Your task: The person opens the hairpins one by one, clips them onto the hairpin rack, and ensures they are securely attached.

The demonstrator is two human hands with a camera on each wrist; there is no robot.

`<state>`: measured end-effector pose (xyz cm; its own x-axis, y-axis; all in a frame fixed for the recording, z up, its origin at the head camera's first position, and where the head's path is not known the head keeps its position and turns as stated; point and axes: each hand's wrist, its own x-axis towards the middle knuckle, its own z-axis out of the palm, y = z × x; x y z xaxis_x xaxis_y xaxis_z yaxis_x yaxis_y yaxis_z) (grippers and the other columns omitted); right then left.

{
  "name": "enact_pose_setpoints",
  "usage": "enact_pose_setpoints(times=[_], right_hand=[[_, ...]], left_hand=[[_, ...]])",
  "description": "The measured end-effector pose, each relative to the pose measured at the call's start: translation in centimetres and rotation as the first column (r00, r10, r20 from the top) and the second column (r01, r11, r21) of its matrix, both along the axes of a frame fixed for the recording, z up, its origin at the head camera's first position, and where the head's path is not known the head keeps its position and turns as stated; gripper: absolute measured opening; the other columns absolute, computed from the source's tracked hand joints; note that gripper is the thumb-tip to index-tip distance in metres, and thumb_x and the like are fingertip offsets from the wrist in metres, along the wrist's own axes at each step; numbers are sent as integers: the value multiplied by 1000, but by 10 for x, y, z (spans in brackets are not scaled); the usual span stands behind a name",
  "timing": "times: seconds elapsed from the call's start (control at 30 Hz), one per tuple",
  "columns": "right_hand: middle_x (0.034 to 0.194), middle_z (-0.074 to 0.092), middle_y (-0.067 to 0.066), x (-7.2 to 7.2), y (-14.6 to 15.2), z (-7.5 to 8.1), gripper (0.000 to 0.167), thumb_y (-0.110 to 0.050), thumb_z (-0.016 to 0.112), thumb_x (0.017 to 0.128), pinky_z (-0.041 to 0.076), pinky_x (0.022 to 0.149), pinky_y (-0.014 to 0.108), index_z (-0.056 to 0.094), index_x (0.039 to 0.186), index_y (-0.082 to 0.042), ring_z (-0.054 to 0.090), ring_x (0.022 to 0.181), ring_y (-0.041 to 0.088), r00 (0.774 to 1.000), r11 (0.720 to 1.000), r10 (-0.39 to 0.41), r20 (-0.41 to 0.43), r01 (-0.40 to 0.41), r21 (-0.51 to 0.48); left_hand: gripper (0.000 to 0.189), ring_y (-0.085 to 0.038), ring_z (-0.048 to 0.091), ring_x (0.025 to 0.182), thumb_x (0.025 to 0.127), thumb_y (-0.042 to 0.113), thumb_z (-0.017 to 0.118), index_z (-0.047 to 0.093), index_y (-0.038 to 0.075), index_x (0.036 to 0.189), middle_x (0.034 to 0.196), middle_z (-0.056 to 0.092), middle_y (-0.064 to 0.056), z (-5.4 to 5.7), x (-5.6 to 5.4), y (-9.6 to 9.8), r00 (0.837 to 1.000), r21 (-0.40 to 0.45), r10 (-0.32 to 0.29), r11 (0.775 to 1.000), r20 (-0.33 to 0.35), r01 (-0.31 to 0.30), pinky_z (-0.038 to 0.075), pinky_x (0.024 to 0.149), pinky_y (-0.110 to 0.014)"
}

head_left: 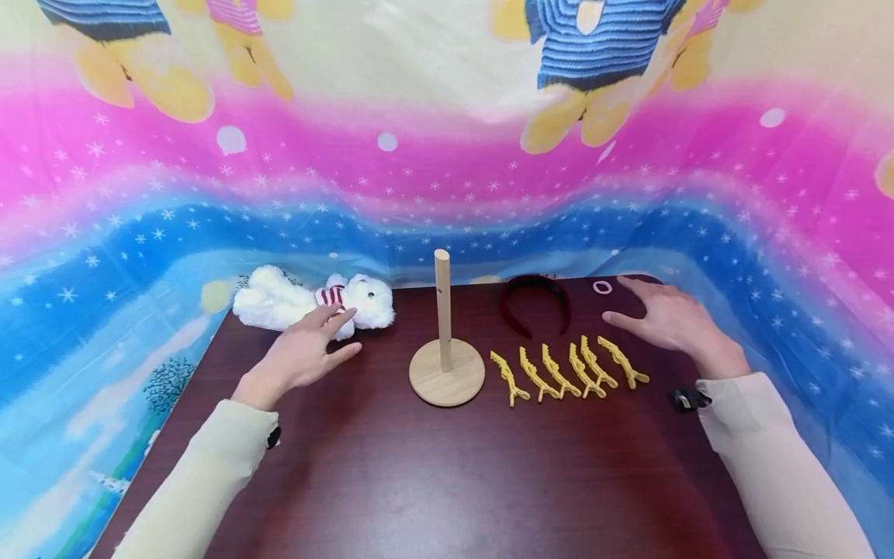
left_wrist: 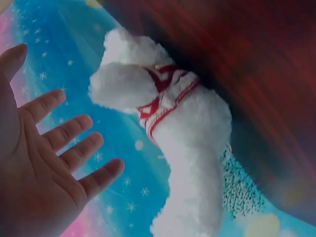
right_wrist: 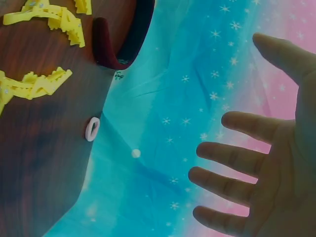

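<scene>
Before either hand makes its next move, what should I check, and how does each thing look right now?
1. Left hand free: ok; its fingers are spread and hold nothing.
2. Right hand free: ok; it holds nothing.
3. White plush toy standing up: not ok; it is lying down.
4. Pale pink ring in sight: ok; it lies near the table's far edge.
5. Wooden stand upright: ok; its round base is on the table.
6. Yellow clips all apart: cannot tell; some crowd closely.

White plush toy (head_left: 285, 301), at left hand (head_left: 296, 355), contact unclear; wooden stand (head_left: 445, 330), yellow clips (head_left: 555, 371), dark headband (head_left: 506, 305), between hands; pale ring (head_left: 596, 288), beside right hand (head_left: 672, 320).
</scene>
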<state>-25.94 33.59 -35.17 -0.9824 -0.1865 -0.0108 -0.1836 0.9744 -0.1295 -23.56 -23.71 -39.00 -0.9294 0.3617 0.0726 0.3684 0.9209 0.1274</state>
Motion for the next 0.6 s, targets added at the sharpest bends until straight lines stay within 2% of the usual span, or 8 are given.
enact_pose_setpoints(times=[0.13,0.33,0.6], right_hand=[[156,38,25,1,4,-5,93,-79,44,88,39,91,76,26,159,-21,39,134,57,1000,1000,-1,-11,1,-25],[141,56,24,3,9,-16,80,-64,56,93,43,96,66,43,150,-9,55,123,50,998,991,39,-43,-44,-129],[120,70,21,4,18,-29,63,-53,63,94,49,92,58,57,137,-7,67,108,39,997,974,68,-41,-75,-215]], left_hand=[[71,-42,36,145,97,54,55,38,17,155,159,36,-20,-5,2,7,999,40,-46,998,13,45,35,114,-59],[69,-38,39,144,96,52,60,41,19,154,157,39,-17,-13,5,18,994,74,-110,991,21,108,35,116,-56],[66,-34,42,143,96,49,61,41,22,153,158,40,-13,-22,11,32,985,101,-167,982,52,161,39,114,-53]])
